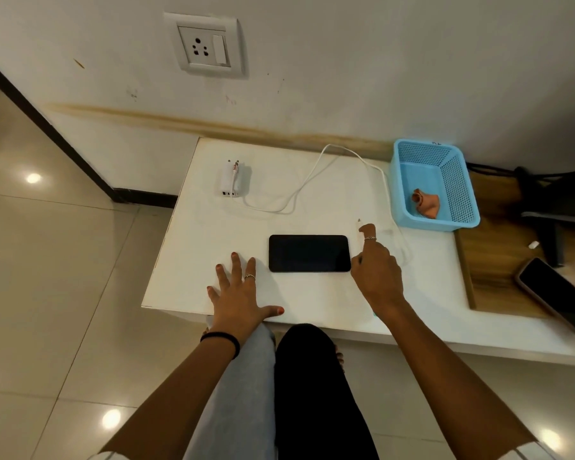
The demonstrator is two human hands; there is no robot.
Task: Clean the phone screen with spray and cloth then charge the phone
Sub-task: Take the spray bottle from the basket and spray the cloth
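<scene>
Black phone (309,253) between hands

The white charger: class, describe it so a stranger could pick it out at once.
Start at the white table by the wall. At its far left corner lies the charger, a small white block with a white cable running from it. Unlike the dark phone nearer the hands, it is white and boxy.

We see a black phone (309,253) on the white tabletop (193,247), a white charger (231,178) with white cable (307,180), and a light-blue perforated basket (452,180) at the right edge.
</scene>
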